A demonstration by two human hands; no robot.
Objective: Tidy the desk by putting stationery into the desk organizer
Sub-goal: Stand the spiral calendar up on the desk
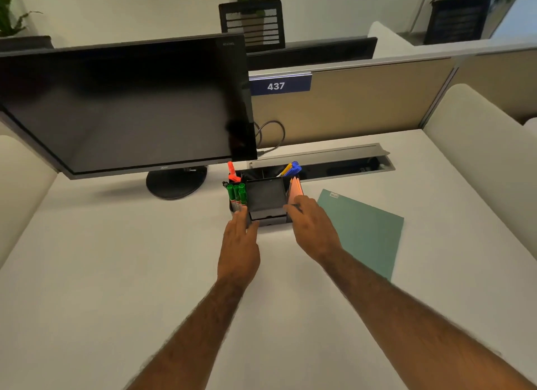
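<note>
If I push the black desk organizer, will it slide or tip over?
Probably slides: the desk organizer looks low and boxy on a smooth desk. The upright green markers may rattle or lean.

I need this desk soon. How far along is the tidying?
Done: green markers, orange highlighter, pens and notes stand in the organizer. In hand: left hand and right hand touch its sides. Left: a green folder lies loose on the desk.

The white desk (116,259) bears a monitor (125,105), black organizer (266,199) and green folder (366,232).
</note>
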